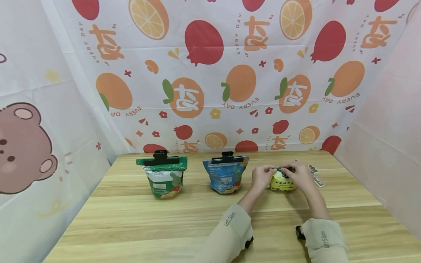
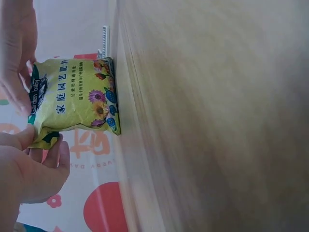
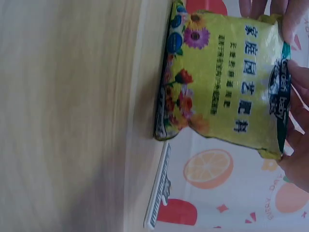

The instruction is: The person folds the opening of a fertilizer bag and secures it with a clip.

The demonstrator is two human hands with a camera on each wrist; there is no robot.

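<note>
A yellow fertilizer bag (image 1: 282, 182), printed with flowers, stands on the table at the right. My left hand (image 1: 261, 176) pinches its top edge at the left corner; in the left wrist view the thumb of that hand (image 2: 34, 166) lies on the near face, fingers behind. At the other top corner my right hand (image 1: 300, 174) pinches the same edge, and the right wrist view shows this hand (image 3: 299, 140) at the bag's dark green top band. The bag's bottom rests on the wood. Whether its top is folded cannot be told.
To the left stand a blue bag (image 1: 226, 179) with a black clip (image 1: 227, 157) and a green-and-white bag (image 1: 166, 182) with another black clip (image 1: 161, 157). A white ridged strip with a cartoon figure (image 1: 316, 177) lies right of my hands. A fruit-print curtain (image 1: 210, 117) hangs behind.
</note>
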